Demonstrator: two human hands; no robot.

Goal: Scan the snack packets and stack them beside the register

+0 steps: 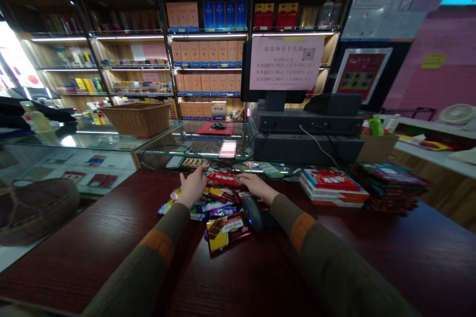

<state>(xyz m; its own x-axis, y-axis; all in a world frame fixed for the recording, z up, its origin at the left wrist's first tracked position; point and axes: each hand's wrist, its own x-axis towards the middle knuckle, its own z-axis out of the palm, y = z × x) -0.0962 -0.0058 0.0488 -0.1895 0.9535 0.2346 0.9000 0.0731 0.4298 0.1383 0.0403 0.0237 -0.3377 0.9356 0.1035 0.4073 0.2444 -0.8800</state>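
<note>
Between my two hands a red candy packet (pixel 223 177) lies level above a heap of snack packets. My left hand (pixel 193 187) pinches its left end, with the thumb sticking out to the side. Its right end is gripped by the fingers of my right hand (pixel 257 187). Below lies the heap of purple, yellow and red wrappers (pixel 219 203). A yellow and brown chocolate packet (pixel 227 233) with a white label rests at the front of the heap. Close under my right hand stands a dark barcode scanner (pixel 253 214) showing a small blue light.
Stacked boxes with a red packet on top (pixel 332 183) and a pile of dark packets (pixel 394 183) stand at the right. Behind are a glass counter (pixel 174 138), a cash register (pixel 305 138) and a wicker basket (pixel 137 119). Another basket (pixel 37 208) sits at the left.
</note>
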